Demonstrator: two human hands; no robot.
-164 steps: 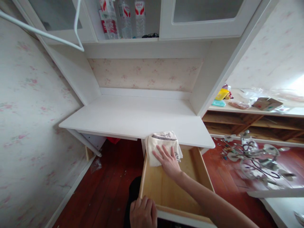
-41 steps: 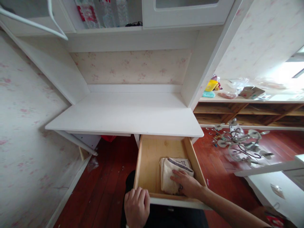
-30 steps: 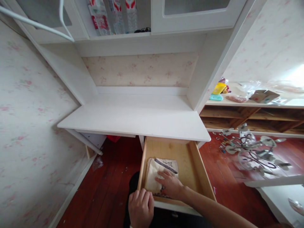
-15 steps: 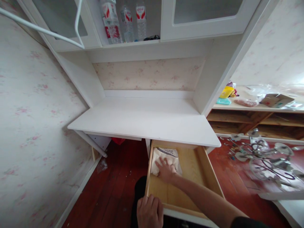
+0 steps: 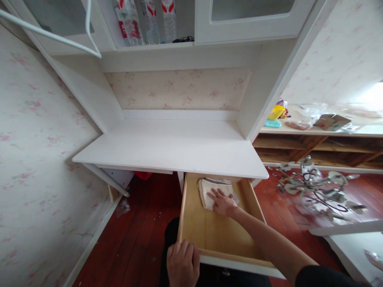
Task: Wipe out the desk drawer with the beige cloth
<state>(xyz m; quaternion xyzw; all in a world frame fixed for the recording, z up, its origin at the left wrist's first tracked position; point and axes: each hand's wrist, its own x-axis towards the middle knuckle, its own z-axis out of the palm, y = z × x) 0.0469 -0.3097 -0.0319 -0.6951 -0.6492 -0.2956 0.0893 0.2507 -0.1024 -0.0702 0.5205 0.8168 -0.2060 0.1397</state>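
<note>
A pulled-out wooden drawer (image 5: 206,235) juts from beneath the white desk (image 5: 179,145). Inside it, toward the back, lies a folded cream cloth (image 5: 206,191) with a dark stripe along its far edge. My right hand (image 5: 223,202) presses flat on the cloth, fingers spread, against the drawer bottom. My left hand (image 5: 182,261) is wrapped over the front left corner of the drawer, its fingers curled on the rim.
Bottles (image 5: 152,24) stand on a shelf above the desk. A white metal frame (image 5: 54,36) hangs at upper left. On the red floor at right lies a dismantled chandelier (image 5: 326,191), before a low wooden shelf unit (image 5: 287,145) bearing a box (image 5: 332,121) and bags.
My right hand has slid the cloth from the drawer's left side toward its middle. The left hand keeps its grip on the corner. The whole view has shifted slightly.
</note>
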